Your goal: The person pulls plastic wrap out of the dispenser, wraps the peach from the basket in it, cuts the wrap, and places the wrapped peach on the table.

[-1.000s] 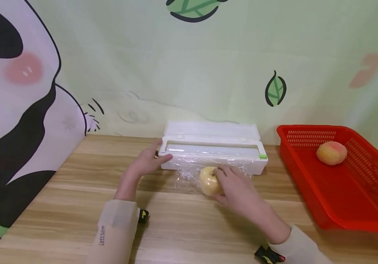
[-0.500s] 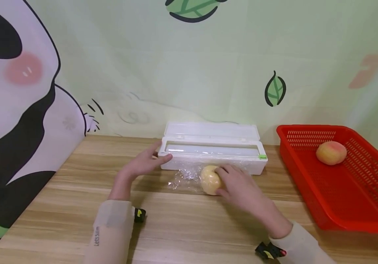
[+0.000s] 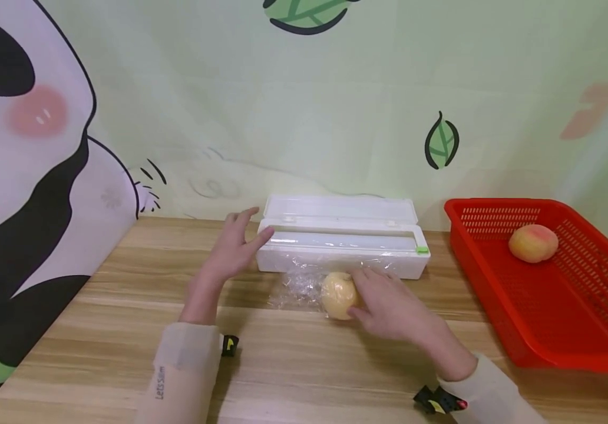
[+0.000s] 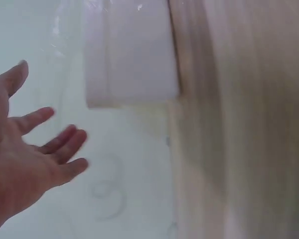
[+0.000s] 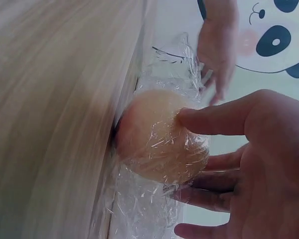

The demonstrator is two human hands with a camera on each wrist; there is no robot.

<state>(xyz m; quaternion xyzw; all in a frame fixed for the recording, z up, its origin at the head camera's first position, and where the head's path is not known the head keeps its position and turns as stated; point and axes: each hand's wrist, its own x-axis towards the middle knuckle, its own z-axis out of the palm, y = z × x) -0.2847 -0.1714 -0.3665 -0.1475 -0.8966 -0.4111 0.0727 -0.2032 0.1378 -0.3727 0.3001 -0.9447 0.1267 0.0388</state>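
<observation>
A round yellow fruit (image 3: 339, 296), wrapped in clear plastic film (image 3: 298, 285), sits on a wood-grain table (image 3: 293, 365). The right hand (image 3: 389, 306) holds it from its 3 o'clock side, thumb and fingers curved round it. Loose, crinkled film spreads from the fruit toward 9 o'clock. At the fruit's 12 o'clock stands a long white box (image 3: 336, 252) with its lid (image 3: 340, 207) folded back, a pale roll (image 3: 343, 240) lying in its slot and a green tab (image 3: 422, 250) at its 3 o'clock end. The left hand (image 3: 231, 247) is at 10 o'clock from the fruit, fingers spread wide and holding nothing, just off the near end of the box. Toward 3 o'clock is a red plastic basket (image 3: 558, 312) containing a second, pink-tinged yellow fruit (image 3: 534, 243). Behind everything hangs a pale green backdrop (image 3: 336, 129), with a cartoon panda (image 3: 23, 182) toward 10 o'clock.
</observation>
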